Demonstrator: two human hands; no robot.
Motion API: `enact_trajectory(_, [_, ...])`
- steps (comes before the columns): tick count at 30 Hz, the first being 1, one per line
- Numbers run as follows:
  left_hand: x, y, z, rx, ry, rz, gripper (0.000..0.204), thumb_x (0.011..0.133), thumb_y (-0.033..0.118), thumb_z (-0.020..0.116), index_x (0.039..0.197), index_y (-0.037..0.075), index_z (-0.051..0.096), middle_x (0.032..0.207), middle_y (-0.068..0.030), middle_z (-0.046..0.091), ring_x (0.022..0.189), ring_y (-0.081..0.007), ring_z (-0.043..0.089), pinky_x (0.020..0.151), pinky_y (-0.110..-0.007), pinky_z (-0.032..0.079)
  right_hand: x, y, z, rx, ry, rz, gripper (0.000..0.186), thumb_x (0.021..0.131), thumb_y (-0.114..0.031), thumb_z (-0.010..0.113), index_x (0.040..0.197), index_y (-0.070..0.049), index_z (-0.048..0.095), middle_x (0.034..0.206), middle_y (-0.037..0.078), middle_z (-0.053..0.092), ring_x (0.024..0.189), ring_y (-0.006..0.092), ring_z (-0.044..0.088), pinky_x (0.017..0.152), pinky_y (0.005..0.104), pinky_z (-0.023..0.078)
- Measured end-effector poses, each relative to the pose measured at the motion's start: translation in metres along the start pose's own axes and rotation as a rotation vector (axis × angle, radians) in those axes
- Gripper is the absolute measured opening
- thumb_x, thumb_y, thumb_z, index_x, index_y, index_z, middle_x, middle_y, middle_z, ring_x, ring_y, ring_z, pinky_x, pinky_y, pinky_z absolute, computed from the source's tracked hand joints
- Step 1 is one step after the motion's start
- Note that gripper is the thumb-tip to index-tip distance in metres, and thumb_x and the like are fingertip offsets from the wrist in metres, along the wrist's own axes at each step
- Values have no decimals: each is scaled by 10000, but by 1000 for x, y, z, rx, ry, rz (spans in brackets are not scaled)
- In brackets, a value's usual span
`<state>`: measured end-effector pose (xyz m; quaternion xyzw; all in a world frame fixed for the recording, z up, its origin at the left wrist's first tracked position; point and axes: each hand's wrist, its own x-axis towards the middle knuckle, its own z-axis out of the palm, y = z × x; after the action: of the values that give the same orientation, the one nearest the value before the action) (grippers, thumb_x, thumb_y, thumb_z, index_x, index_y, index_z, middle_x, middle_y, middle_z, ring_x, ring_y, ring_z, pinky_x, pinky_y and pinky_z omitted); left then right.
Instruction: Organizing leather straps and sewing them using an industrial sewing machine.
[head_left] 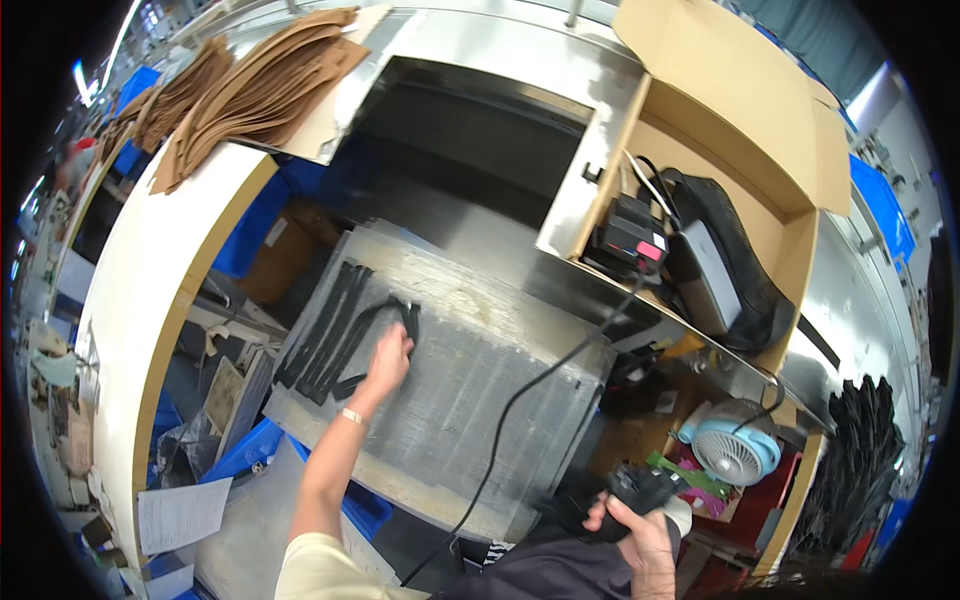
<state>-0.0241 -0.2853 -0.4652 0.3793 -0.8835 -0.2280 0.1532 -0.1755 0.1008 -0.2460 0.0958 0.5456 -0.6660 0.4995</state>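
Black strips (334,335) on the grey counter (450,400)

Brown sheets (270,80) lie beyond its far-left corner, an open carton (740,110) past its far-right, a blue fan (732,455) to its right. Over its left part, my left grip (392,355) pinches a bent strip (411,318); off its near-right corner, my right grip (632,525) clasps a dark, blurred bundle (645,490).

A: Which items were indistinct?
B: The black bundle (645,488) in the right hand (640,528) was blurred and partly covered that hand.
A: The left hand (388,360)?
B: Blurred; its grip on the bent black strip (362,322) was unclear.
A: The paper sheet (182,516)?
B: Its print was too small to read.
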Motion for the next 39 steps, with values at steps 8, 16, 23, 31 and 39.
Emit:
enact_trajectory(8, [-136, 156, 12, -1488, -713, -354, 475, 911, 81, 502, 1322, 29, 270, 860, -162, 647, 624, -199, 627, 565, -313, 522, 91, 50, -9, -70, 70, 118, 167, 868, -126, 587, 930, 29, 587, 834, 138, 645, 698, 206, 637, 623, 327, 535])
enact_trajectory(16, [-156, 227, 16, -1438, -714, -250, 441, 915, 43, 469, 1313, 36, 280, 951, -173, 606, 725, -232, 657, 620, -317, 556, 94, 59, -9, 45, 87, 30, 196, 864, -149, 544, 951, 11, 616, 868, 117, 651, 781, 179, 622, 690, 288, 489])
enact_trajectory(23, [-163, 235, 6, -1143, -616, -194, 479, 858, -36, 529, 1227, 49, 236, 880, -158, 613, 715, -195, 649, 612, -310, 563, 74, 48, -12, 57, -127, -60, 318, 869, -215, 589, 1072, 29, 567, 978, 160, 640, 897, 208, 635, 756, 330, 531])
enact_trajectory(31, [-189, 234, 9, -1182, -581, -222, 547, 865, -40, 505, 1265, 58, 145, 811, -146, 595, 652, -194, 641, 585, -298, 535, 72, 47, -13, -63, -25, -95, 230, 827, -74, 624, 1022, 45, 596, 911, 131, 662, 799, 202, 653, 653, 326, 546])
enact_trajectory(39, [-203, 198, -11, -526, -473, 196, 502, 873, 84, 526, 1327, 27, 319, 1119, -213, 510, 1081, -349, 500, 902, -392, 404, 54, 23, -24, -70, -175, -218, 194, 814, -59, 637, 978, 25, 576, 860, 151, 658, 757, 221, 655, 704, 348, 548])
